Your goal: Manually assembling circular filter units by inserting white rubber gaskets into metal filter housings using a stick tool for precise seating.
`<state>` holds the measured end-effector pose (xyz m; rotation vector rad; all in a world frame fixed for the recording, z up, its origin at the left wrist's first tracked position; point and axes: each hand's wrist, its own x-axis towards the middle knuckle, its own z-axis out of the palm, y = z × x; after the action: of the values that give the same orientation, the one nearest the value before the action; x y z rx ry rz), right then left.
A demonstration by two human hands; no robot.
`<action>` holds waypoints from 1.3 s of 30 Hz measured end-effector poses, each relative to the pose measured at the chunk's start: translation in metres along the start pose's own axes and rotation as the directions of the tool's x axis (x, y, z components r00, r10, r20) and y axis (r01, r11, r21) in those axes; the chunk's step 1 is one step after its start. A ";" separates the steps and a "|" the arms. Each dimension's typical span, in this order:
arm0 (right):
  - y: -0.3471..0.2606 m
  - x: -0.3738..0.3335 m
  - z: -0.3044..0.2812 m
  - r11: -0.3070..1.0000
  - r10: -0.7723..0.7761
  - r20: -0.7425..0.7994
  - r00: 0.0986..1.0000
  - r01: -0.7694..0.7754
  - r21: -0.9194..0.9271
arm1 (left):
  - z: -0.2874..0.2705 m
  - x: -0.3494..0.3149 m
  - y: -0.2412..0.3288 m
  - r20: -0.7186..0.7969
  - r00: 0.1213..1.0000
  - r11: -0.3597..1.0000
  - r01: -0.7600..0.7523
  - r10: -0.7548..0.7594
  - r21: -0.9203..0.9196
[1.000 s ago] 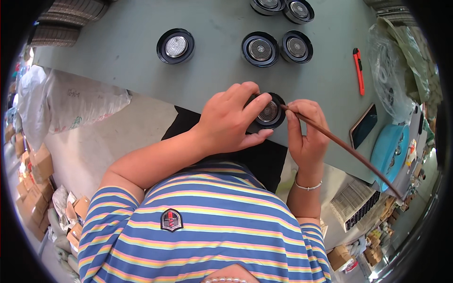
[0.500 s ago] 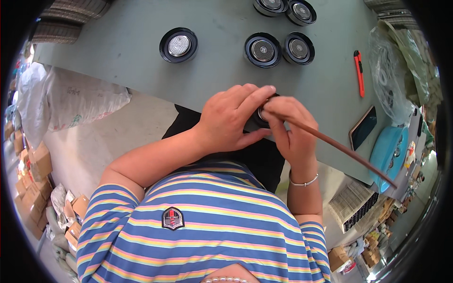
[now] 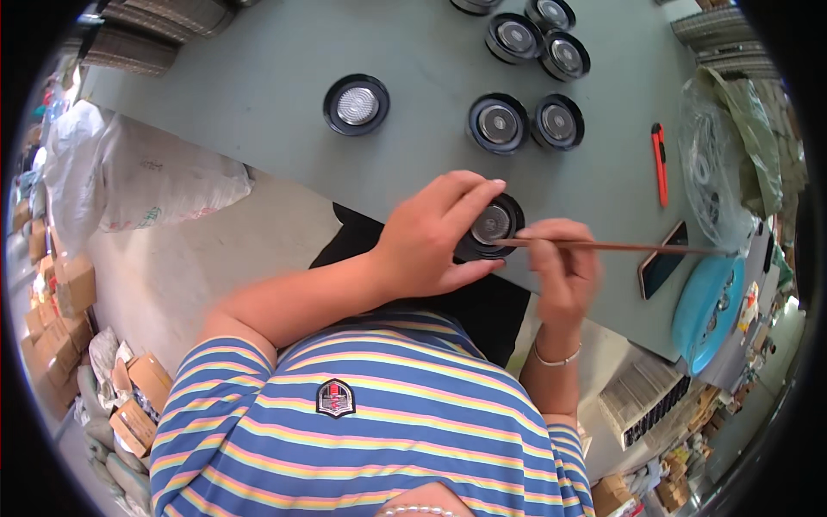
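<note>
The left hand [image 3: 438,234] curls round a black lid [image 3: 494,222] at the table's [image 3: 258,95] near edge; the right hand [image 3: 565,263] pinches a brown stick [image 3: 633,246] over it. This lid seems unfinished; whether the farther lids [image 3: 499,124] are done, I cannot tell.

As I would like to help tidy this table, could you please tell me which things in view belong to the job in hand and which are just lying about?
In the job:
round part, spanned by the left hand
stick, in the right hand
probably the similar parts

Apparently lying about:
knife
phone
clear bag
blue tray, though its role is unclear
</note>
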<state>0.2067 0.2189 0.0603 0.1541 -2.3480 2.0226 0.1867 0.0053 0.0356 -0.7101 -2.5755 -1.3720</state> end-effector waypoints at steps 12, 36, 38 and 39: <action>0.033 0.109 -0.022 0.988 -0.111 -0.408 0.906 0.144 0.049 | -0.080 0.014 -0.068 -0.414 0.907 0.900 0.237 -0.071 0.365; 0.001 0.035 -0.004 0.708 -0.421 0.189 0.887 0.451 -0.543 | 0.014 0.007 0.000 -0.002 0.998 0.980 -0.067 0.068 0.187; -0.007 0.034 -0.007 0.688 -0.382 0.233 0.894 0.443 -0.575 | 0.015 0.005 -0.001 -0.004 0.998 0.981 -0.061 0.063 0.186; -0.010 0.032 -0.010 0.709 -0.344 0.262 0.902 0.433 -0.557 | 0.015 0.004 -0.001 -0.002 0.998 0.981 -0.061 0.063 0.182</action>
<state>0.1758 0.2258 0.0745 0.7147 -2.6196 1.0315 0.1839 0.0183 0.0275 -0.7456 -2.6056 -1.1018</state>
